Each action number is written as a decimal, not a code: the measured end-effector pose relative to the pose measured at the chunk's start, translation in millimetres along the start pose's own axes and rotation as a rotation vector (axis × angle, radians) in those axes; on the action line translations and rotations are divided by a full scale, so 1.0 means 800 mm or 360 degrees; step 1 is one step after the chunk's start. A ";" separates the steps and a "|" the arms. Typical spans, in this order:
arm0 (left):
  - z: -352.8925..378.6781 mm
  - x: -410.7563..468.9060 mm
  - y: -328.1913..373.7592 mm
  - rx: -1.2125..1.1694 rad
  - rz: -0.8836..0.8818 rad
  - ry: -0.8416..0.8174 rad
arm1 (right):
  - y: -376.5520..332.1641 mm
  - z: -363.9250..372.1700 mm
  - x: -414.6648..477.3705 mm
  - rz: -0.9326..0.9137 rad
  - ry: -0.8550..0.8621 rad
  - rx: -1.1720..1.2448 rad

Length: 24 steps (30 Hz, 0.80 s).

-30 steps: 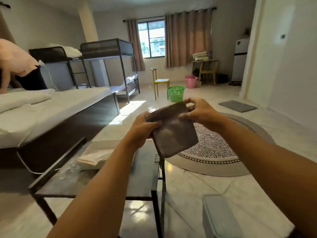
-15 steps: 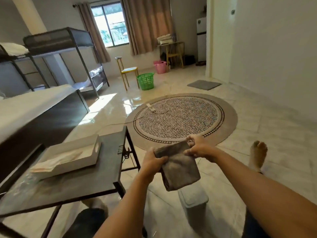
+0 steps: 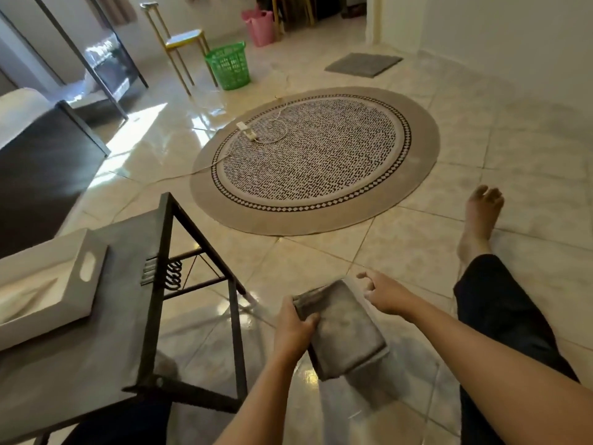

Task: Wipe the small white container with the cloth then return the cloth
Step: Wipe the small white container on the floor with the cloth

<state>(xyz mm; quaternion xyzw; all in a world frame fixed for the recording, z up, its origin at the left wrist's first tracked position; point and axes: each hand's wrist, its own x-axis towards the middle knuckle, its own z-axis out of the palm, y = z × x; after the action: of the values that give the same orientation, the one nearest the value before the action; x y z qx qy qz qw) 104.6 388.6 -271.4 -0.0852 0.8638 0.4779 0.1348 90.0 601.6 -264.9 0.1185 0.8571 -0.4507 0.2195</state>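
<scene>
A folded grey cloth (image 3: 341, 329) lies flat on top of the small white container (image 3: 373, 388), which stands on the tiled floor between the table and my leg. The cloth covers most of the container; only a pale rim edge and its shadowed lower side show. My left hand (image 3: 293, 330) grips the cloth's left edge, thumb on top. Just to the right of the cloth's far corner, my right hand (image 3: 386, 293) hovers with fingers spread and nothing in it.
A black metal table (image 3: 128, 316) with a white tray (image 3: 80, 248) stands at the left. My outstretched leg (image 3: 500, 316) lies at the right. Ahead are a round rug (image 3: 414, 155) with a power strip (image 3: 247, 133), a green basket (image 3: 229, 65) and a yellow chair (image 3: 183, 40).
The view has tilted down. Both hands brought the cloth from chest height down onto the container. My right hand has let go of the cloth; the left still holds it.
</scene>
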 end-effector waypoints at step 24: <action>0.063 -0.005 -0.038 0.1463 0.0785 -0.0234 | 0.033 0.031 -0.001 0.0045 -0.0249 0.0411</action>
<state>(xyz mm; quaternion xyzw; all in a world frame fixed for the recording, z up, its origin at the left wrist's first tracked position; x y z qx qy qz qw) 124.0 415.3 -319.7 0.2222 0.9670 0.0720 0.1021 108.0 596.3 -296.0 0.1225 0.7706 -0.5618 0.2748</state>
